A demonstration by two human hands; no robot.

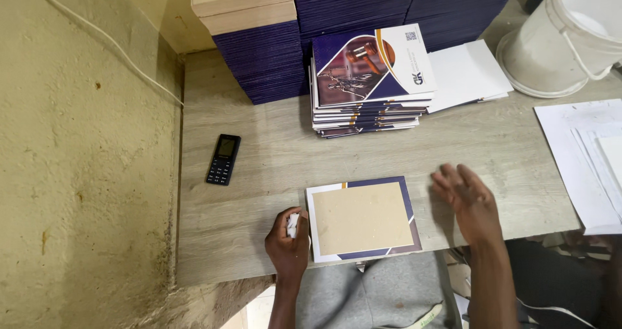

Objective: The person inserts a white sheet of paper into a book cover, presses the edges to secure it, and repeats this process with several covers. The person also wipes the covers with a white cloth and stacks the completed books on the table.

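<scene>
Left hand (pixel 288 241): clenched around a small white wad (pixel 293 225), resting at the near edge of the counter (pixel 259 167), touching the left edge of the printed sheet.

Right hand (pixel 465 196): released, fingers spread and blurred, grasping nothing, just right of the printed sheet near the counter's near edge.

Printed sheet (pixel 363 217): flat at the middle of the near edge, its near side overhanging slightly; white and dark blue margins show around a tan board (pixel 361 217) lying on it.

Stack of printed covers (pixel 369 82): toward the far edge, middle of the counter; dark blue, white and orange, top cover slightly askew.

White sheets (pixel 468 75): just right of that stack, touching it, flat.

Dark blue stacks (pixel 265 63): along the far edge, behind the printed covers, tall; tan boards (pixel 243 1) sit on the leftmost.

Black phone (pixel 223 159): left part of the counter, well apart from the hands, screen up.

White bucket (pixel 570 34): far right corner, tilted.

White paper pile (pixel 583 160): right edge of the counter, flat, partly overhanging the near edge.

Wall (pixel 84 173): yellowish, along the left edge, with a white cable (pixel 103 40) running across it.
</scene>
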